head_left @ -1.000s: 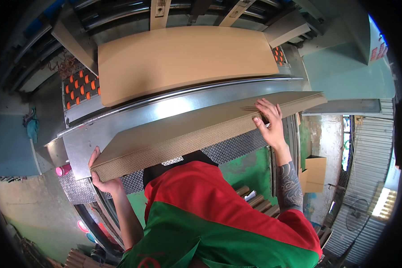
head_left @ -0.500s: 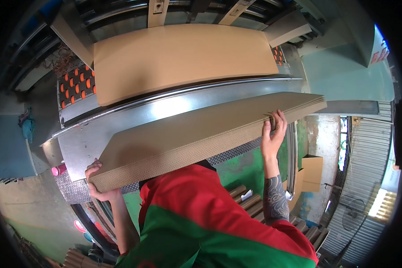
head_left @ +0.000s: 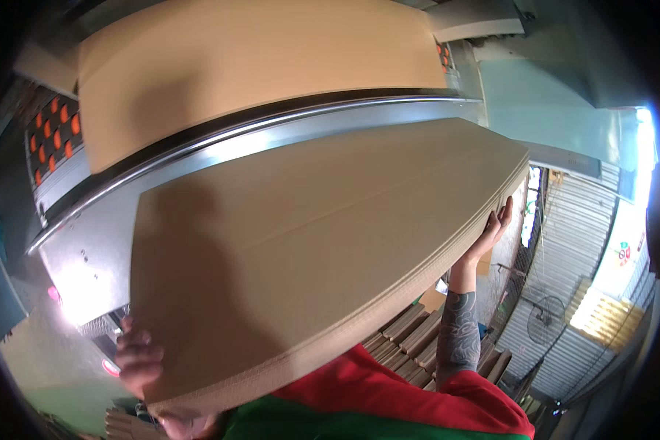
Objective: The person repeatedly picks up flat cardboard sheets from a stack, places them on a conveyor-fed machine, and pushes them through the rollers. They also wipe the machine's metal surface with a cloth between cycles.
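A thick stack of flat brown cardboard sheets [head_left: 323, 235] is held up in front of my body, its broad top face tilted toward me. At the stack's near left corner, my left hand [head_left: 141, 359] grips the edge, partly blurred, with some fingers over the top face. My right hand [head_left: 491, 231] supports the right edge from beneath, its fingertips showing beyond the layered sheets and its palm partly hidden. Beyond the stack, a large tan cardboard sheet [head_left: 271, 62] lies on the machine's feed bed, with my shadow on it.
A shiny metal bar [head_left: 271, 116] runs across the machine front. Orange rollers [head_left: 54, 136] show at the bed's left side. Bundled cardboard [head_left: 411, 330] is piled below right. A fan [head_left: 546, 319] stands by the corrugated wall, and a pale blue-green panel [head_left: 543, 110] is at far right.
The cardboard stack has come up closer and tipped so more of its top face shows. Both hands moved with it, the left downward in view. The whole view has shifted.
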The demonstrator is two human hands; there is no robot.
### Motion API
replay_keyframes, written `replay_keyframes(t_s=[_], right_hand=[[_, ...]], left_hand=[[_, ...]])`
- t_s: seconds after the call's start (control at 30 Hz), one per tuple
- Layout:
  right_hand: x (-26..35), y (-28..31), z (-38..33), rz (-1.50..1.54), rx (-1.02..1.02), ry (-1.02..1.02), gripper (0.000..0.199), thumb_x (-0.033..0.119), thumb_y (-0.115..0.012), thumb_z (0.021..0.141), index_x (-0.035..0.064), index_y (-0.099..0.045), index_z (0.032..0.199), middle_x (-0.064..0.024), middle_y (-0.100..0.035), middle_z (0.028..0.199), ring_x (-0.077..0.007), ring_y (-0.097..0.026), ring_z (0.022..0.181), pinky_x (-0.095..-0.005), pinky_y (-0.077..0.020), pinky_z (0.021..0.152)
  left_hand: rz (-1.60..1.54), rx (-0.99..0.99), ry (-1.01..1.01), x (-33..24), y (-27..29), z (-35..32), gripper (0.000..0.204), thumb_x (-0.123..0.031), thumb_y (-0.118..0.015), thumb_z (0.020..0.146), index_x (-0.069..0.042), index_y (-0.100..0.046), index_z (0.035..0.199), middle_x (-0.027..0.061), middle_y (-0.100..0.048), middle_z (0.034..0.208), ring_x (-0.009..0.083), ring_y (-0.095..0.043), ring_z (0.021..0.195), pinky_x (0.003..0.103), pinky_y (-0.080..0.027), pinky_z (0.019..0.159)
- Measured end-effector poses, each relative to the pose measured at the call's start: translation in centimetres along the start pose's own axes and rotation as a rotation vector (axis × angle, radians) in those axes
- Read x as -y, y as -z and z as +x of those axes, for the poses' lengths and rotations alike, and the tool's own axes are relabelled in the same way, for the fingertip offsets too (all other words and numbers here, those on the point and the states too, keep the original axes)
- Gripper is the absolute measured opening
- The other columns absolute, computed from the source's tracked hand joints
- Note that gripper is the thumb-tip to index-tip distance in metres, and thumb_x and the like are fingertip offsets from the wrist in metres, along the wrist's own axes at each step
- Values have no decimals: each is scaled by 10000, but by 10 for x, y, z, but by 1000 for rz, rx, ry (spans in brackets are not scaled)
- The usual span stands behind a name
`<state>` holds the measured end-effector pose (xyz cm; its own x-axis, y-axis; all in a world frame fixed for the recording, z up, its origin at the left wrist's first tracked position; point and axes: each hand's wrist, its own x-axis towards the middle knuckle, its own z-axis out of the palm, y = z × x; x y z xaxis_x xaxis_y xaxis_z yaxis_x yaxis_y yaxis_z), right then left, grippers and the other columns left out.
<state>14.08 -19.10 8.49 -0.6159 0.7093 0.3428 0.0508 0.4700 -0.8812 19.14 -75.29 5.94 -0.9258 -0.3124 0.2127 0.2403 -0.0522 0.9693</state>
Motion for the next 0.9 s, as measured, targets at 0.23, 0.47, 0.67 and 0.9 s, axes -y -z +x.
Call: replay_keyframes(t_s=[0.23,0.47,0.67,0.9], right_hand=[[-12,12,18,-53,-110,-2,640,129,-408,992,55,-400,1628,-159,-378,1677,-292,-343,1551,-453,-265,1307],[-3,-12,16,14,-134,7,749,185,-476,921,60,-351,1649,-159,-326,1726,-295,-326,1582,-457,-268,1316],[-6,-3,17,-79,-111,7,832,283,-550,895,35,-335,1659,-164,-320,1737,-307,-279,1613,-477,-197,1333],[2,7,16,-346,-60,86,748,360,-501,930,8,-470,1589,-201,-294,1733,-353,-218,1624,-513,-129,1325]], left_hand=[[4,21,-114,35,-4,21,518,-634,-474,975,-145,-599,1091,100,-609,1055,307,-539,1130,618,-324,1082],[20,25,-98,55,-43,46,462,-569,-490,977,-134,-607,1079,124,-612,1006,314,-552,1031,602,-350,972],[-70,15,-14,62,-66,56,499,-552,-460,957,-97,-616,1089,135,-613,1017,329,-559,1060,612,-347,1019],[-186,-33,-96,47,-63,56,547,-534,-424,934,-54,-625,1101,148,-615,1030,348,-567,1094,623,-344,1075]])
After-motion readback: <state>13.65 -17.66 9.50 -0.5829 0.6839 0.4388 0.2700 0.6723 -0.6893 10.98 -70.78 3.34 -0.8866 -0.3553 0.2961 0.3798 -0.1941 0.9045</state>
